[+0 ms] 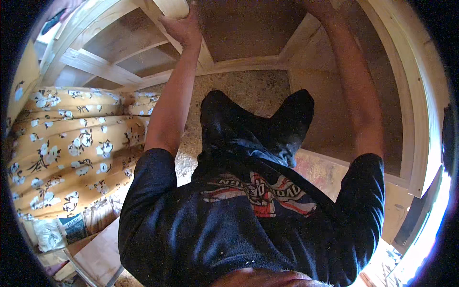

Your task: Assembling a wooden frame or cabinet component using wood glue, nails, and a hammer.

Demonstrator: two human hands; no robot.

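My left arm reaches up and away. At the top edge, my left hand (pixel 184 29) is closed on a pale rounded wooden piece (pixel 172 6), with the thumb along its side. That piece sits close to the slanted bars of a wooden frame (pixel 248 62) with brown board panels (pixel 244 36). Stretched out on the far right, my right hand (pixel 319 8) is against the upper part of the frame, near a diagonal corner bar (pixel 301 38). The top edge and shadow hide its fingers, so I cannot see what they hold.
Orange padded cushions (pixel 71 148) with a white flower print are stacked at the left. Below them lie a plastic bag (pixel 48 234) and a dark blue packet (pixel 72 227). A wooden side panel (pixel 406 95) rises at the right. Another person's hand (pixel 64 12) shows at the top left.
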